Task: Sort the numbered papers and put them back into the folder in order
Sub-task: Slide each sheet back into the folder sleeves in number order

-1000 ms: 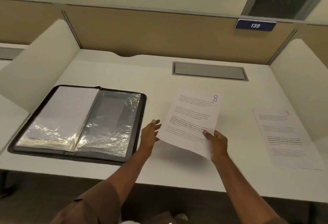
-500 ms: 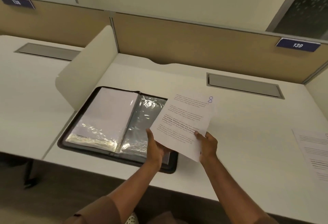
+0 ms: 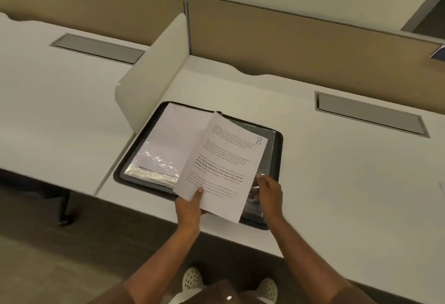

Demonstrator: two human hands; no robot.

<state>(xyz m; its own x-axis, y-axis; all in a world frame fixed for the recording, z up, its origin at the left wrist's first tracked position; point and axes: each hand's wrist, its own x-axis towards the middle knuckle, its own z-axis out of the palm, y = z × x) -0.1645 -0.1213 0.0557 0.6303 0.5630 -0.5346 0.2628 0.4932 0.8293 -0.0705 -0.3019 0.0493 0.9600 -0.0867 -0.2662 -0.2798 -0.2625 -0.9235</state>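
Note:
A printed sheet marked 8 hangs over the right half of an open black folder lying on the white desk. My left hand pinches the sheet's lower left corner, thumb on top. My right hand sits at the sheet's right edge, fingers curled on the clear plastic sleeve of the folder's right page. The folder's left page holds white paper under a shiny sleeve.
A cream divider panel stands just left of the folder. Grey cable hatches are set into both desks near the tan back wall. The neighbouring desk lies to the left. My shoes show below the desk edge.
The sheet marked 8 has moved left from the open desk to over the folder's right page. My right hand has let go of the sheet and gone to the sleeve. The view swung left.

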